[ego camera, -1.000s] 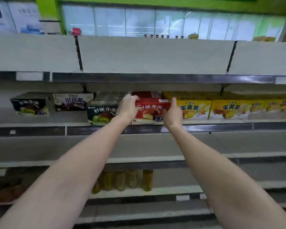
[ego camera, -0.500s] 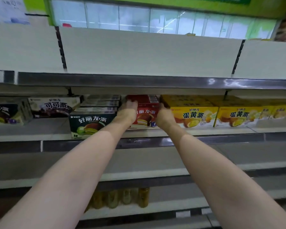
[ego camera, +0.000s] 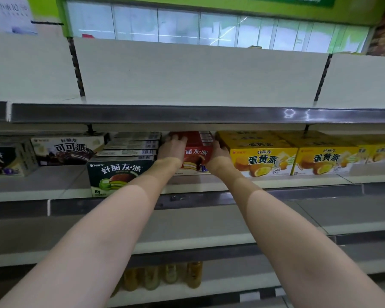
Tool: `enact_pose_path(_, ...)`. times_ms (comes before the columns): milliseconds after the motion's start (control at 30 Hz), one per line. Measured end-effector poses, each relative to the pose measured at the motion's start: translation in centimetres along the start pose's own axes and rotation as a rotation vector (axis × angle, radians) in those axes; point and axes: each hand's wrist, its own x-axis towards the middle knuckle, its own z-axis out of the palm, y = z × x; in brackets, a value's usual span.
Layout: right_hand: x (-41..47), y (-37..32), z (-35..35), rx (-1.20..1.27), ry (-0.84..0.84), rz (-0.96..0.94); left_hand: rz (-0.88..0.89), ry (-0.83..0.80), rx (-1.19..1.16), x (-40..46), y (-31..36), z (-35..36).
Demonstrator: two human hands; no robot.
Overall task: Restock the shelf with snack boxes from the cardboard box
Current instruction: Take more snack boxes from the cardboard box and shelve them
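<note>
A grey store shelf (ego camera: 276,180) holds rows of snack boxes beneath an upper shelf (ego camera: 187,114). The red snack box (ego camera: 196,155) sits between a green box (ego camera: 118,174) and a yellow box (ego camera: 262,161). The left hand (ego camera: 172,147) and right hand (ego camera: 218,152) grip its two sides, fingers curled over the top.

red snack box (ego camera: 196,154); yellow boxes (ego camera: 262,158) right; dark green box (ego camera: 120,174) left; grey shelf (ego camera: 187,185).
</note>
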Motion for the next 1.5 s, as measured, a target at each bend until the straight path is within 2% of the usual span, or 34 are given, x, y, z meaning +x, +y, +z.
enact_pose_path(333,-1.9,0.8,-0.5,0.089,-0.025,-0.06,-0.009,0.012,0.158,-1.0,1.1,-1.0)
enact_pose_path(433,-3.5,1.4,-1.1,0.035,-0.038,-0.13,0.012,0.068,0.189,-2.6,1.8,-1.3)
enact_pose_path(600,-6.9,2.5,-3.5,0.063,-0.01,-0.155,0.021,0.132,0.099,-6.2,3.9,-2.0)
enact_pose_path(800,-12.2,7.2,-7.8,0.129,0.036,-0.162,0.011,0.086,-0.008,-10.6,9.7,-3.2)
enact_pose_path(933,-16.0,12.5,-11.5,0.161,0.041,-0.103,0.051,0.069,-0.066,-13.0,15.9,-3.3)
enact_pose_path(1033,-19.1,18.4,-14.3,0.142,0.064,-0.035,0.119,-0.017,-0.089,-15.0,22.0,-2.1)
enact_pose_path(1133,-22.9,25.5,-17.2,0.11,0.098,0.09,0.228,-0.051,-0.126,-17.6,29.0,-0.8)
enact_pose_path(1267,-29.3,35.2,-20.7,0.039,0.154,0.247,0.415,-0.149,-0.285,-21.9,38.6,1.5)
enact_pose_path(1500,-41.0,49.0,-25.1,0.075,0.258,0.548,0.666,-0.323,-0.344,-32.0,55.2,6.4)
